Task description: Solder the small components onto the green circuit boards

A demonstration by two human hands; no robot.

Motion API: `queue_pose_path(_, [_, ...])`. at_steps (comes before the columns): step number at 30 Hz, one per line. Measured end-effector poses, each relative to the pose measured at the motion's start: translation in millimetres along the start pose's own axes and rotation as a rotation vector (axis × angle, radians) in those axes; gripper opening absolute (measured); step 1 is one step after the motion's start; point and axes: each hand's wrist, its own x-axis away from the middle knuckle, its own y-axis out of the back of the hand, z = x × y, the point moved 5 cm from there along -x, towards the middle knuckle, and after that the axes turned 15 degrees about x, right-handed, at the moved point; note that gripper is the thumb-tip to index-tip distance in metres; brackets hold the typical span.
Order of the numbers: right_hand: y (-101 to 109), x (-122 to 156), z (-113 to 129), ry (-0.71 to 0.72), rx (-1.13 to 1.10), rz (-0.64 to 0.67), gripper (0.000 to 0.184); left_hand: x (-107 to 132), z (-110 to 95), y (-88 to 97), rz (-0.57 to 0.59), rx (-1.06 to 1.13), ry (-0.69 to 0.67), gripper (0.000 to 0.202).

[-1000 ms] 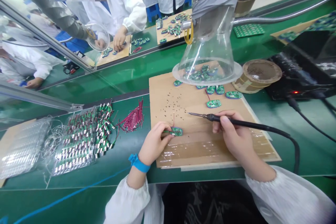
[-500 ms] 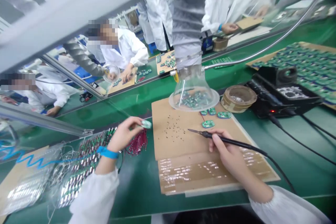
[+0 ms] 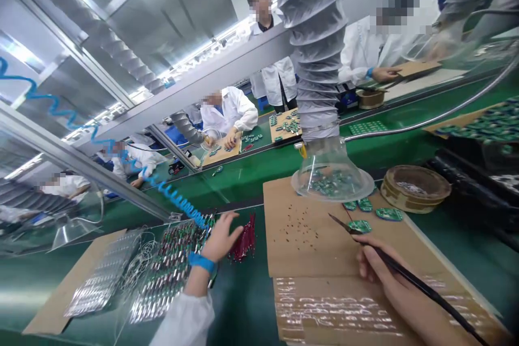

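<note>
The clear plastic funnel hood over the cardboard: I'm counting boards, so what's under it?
Under the clear flared plastic hood, small green circuit boards lie heaped on a brown cardboard sheet. Overlap and glare hide the lower boards, so their number cannot be seen.

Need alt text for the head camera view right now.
The right hand holds a soldering iron, its tip by a green circuit board on a cardboard sheet. The open left hand, wearing a blue wrist strap, reaches beside a bundle of red wires.
</note>
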Motion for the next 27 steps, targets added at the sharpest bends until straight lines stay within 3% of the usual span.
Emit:
queue_pose_path(3, [11.8,-7.4,5.4,0.119,0.213,-0.058,0.03,26.3,3.1,-36.5,-0.039,-0.005,0.03,0.035])
queue_pose_path(5, [22.8,-16.4,14.9,0.256,0.395,-0.095,0.028,35.8,6.0,-50.2,-0.083,-0.011,0.053,0.034])
queue_pose_path(8, [35.0,-31.2,27.1,0.461,0.596,-0.134,0.033,36.9,10.6,-56.8,-0.137,0.002,0.063,0.019])
queue_pose_path(11, [34.2,-39.6,26.4,0.569,0.745,-0.115,0.038,30.4,15.0,-54.9,-0.167,0.043,0.049,0.015])
queue_pose_path(18, [7.4,-23.0,8.2,0.555,0.747,0.026,0.035,24.2,23.5,-54.0,-0.276,0.14,0.024,0.013])
queue_pose_path(24, [-38.9,4.7,14.5,0.534,0.674,0.212,0.039,26.0,25.1,-54.5,-0.325,0.192,-0.015,0.019])
queue_pose_path(27, [-62.9,12.3,19.4,0.532,0.629,0.217,0.042,27.6,25.3,-53.6,-0.371,0.2,-0.034,0.021])
